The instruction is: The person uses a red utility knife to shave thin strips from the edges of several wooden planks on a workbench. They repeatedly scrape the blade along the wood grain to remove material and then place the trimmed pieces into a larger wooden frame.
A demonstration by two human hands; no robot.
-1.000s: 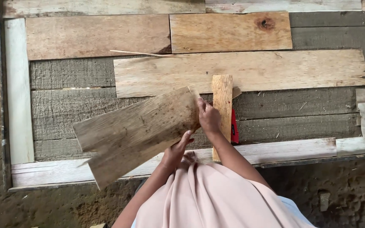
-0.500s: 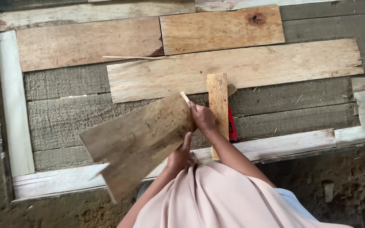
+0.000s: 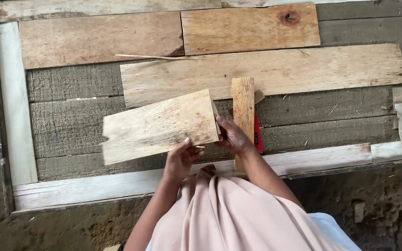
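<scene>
A broad platform of weathered planks fills the ground, and above it a pale flat board is held tilted, its left end lower. The left hand grips the board's near edge, thumb on top, forearm angling up from the near side. The right hand clasps its right end, just beside a narrow upright wood strip.
</scene>
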